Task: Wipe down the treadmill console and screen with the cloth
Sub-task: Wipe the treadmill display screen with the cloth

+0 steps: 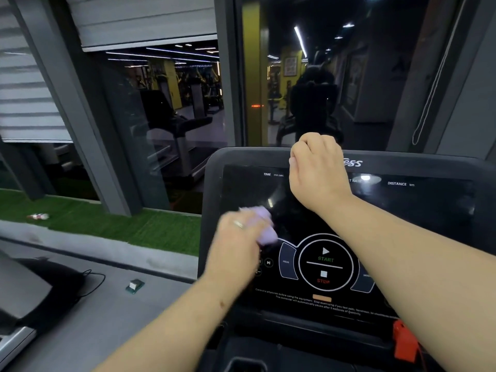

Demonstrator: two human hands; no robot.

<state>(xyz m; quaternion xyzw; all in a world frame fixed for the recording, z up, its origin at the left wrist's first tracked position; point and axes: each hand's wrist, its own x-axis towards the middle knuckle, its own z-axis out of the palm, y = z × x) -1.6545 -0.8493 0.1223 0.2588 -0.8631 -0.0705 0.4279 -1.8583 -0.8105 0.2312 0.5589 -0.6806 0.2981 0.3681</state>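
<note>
We were in a gym: treadmill console [349, 237] with START/STOP, TIME, DISTANCE labels, another treadmill [177, 135] and weight machines [198, 84] reflected in the dark window [161, 116].

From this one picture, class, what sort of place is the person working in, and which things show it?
Most likely a gym. The hands work at a treadmill console with START and STOP buttons and TIME and DISTANCE readouts, and the window glass reflects another treadmill and more exercise machines.
</note>
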